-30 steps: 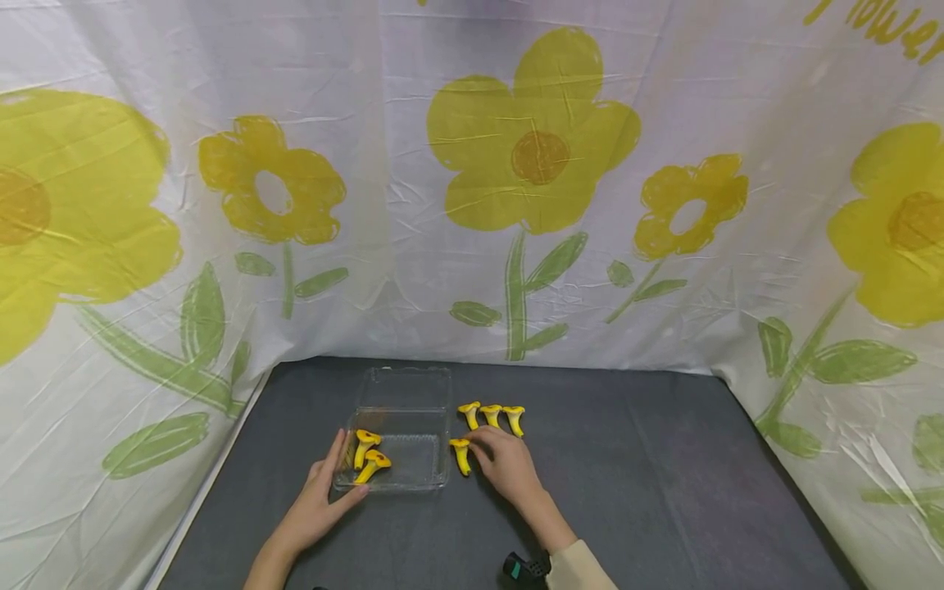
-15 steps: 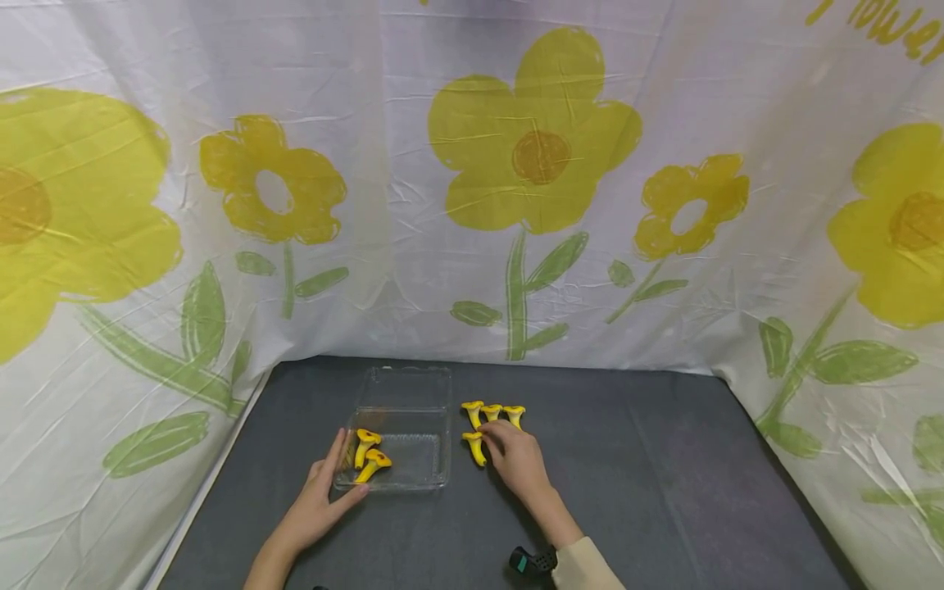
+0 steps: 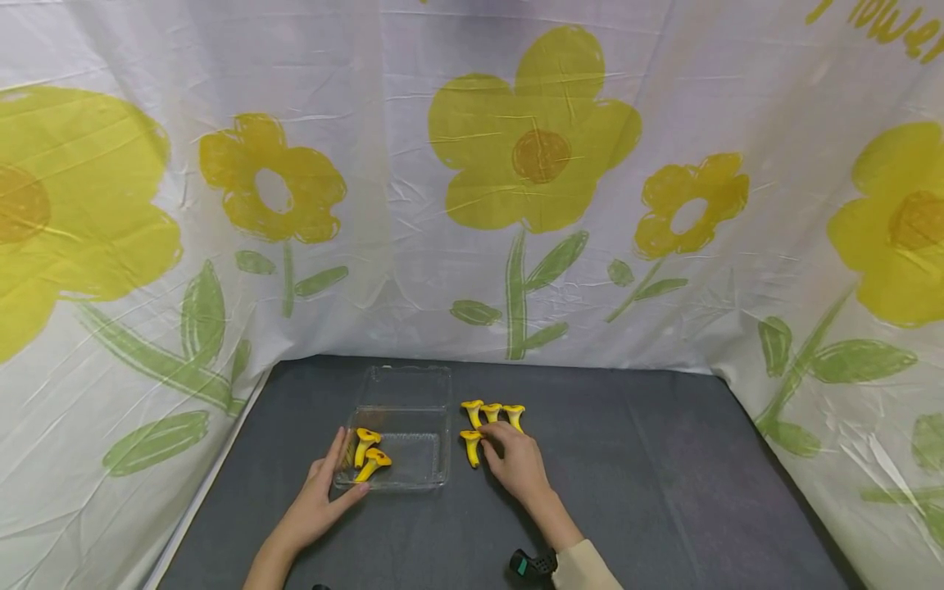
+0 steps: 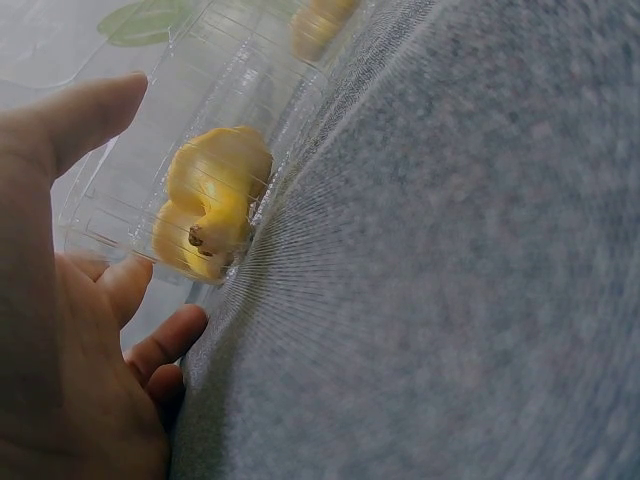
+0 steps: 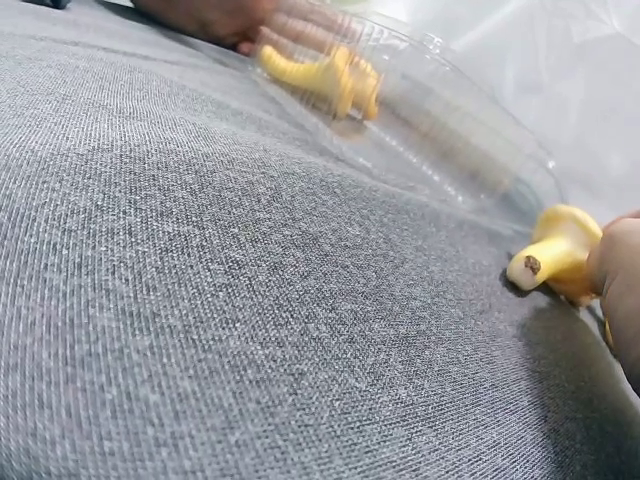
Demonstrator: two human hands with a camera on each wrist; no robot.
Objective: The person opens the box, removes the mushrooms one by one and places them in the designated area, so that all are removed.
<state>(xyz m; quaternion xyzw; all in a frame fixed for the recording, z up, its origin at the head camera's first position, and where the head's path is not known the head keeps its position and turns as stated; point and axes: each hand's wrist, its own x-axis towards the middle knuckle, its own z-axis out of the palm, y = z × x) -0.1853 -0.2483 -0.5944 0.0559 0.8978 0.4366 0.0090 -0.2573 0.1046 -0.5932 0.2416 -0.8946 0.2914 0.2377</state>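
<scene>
My left hand (image 3: pixel 319 496) rests against the left side of a clear plastic clamshell box (image 3: pixel 424 486), thumb at the front edge and fingers spread along the wall. Inside lie two yellow chanterelle mushrooms, one (image 3: pixel 366 447) behind the other (image 3: pixel 374 464). To the right of the box my right hand (image 3: pixel 516 460) pinches another chanterelle (image 3: pixel 471 450) by its cap, its stem pointing toward me. In the right wrist view this mushroom (image 5: pixel 550 255) is at the fingertips, its cut stem end low over the cloth.
Behind the right hand, three chanterelles (image 3: pixel 514 416) lie in a row, partly hidden by the fingers. The box's lid (image 3: pixel 406 385) stands open toward the back. A dark grey cloth (image 3: pixel 664 492) covers the table, and a flower-printed curtain (image 3: pixel 398 270) hangs behind it.
My right hand has shifted slightly right and brought the pinched chanterelle closer to the row of three; its stem has turned a little. The left hand and box have stayed put.
</scene>
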